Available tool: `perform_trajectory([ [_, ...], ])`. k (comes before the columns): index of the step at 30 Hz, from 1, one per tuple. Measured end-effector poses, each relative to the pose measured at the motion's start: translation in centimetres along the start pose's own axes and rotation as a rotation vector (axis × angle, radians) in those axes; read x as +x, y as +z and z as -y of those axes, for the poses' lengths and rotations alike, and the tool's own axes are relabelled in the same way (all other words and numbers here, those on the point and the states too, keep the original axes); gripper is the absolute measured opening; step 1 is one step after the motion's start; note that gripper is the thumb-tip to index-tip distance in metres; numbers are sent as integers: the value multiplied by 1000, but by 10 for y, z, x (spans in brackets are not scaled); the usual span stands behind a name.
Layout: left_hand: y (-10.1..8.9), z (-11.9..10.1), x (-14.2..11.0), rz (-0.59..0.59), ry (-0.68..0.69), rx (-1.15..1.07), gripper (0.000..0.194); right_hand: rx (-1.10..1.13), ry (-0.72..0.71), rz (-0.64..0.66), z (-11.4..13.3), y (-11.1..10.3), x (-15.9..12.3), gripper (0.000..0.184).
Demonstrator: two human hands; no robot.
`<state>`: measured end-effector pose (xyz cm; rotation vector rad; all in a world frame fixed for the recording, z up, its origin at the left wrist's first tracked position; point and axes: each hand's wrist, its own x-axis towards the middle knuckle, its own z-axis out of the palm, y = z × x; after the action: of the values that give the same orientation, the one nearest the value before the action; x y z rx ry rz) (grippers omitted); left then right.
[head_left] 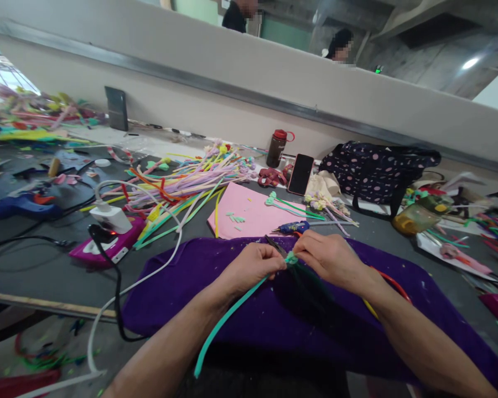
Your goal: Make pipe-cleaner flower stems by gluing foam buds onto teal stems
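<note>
Pinching a green knot (291, 258) in fingertip grip near the desk's (62, 284) front edge, the left hand (253, 266) and right hand (332, 257) are holding it, seemingly half-formed, the long green strip (231, 310) hanging loose.

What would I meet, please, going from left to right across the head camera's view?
Blue glue gun, magenta power strip, left hand, right hand, yellowish see-through container.
</note>
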<state>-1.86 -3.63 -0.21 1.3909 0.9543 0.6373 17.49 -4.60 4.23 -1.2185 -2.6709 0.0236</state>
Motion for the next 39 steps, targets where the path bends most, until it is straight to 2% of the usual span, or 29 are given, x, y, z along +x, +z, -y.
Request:
perform_trajectory([
  [10, 0, -2, 0, -1, -3, -29, 13, 14, -76, -11, -2, 0, 0, 21],
  [13, 0, -4, -1, -6, 0, -49, 14, 106, -90, -73, -5, -2, -1, 22],
  [17, -1, -7, -2, -15, -13, -96, 16, 307, 79, -271, -8, -5, -7, 24],
  [20, -2, -7, -3, -9, -8, -172, 18, 508, 226, -428, -6, 1, -10, 24],
  [22, -3, -7, -4, 1, 2, -218, 19, 640, 309, -459, -4, 9, -10, 23],
  [26, -2, -7, -5, 1, 22, -267, 21, 883, 417, -365, 1, 17, -7, 24],
  [29, -2, -6, -5, 5, 32, -294, 22, 1029, 395, -243, 5, 15, -4, 33],
  [32, -3, -6, -5, 10, 35, -305, 23, 1031, 353, -191, 9, 14, -2, 42],
  [39, -3, -8, -5, 4, 61, -280, 27, 991, 285, -199, 15, 18, 7, 43],
])
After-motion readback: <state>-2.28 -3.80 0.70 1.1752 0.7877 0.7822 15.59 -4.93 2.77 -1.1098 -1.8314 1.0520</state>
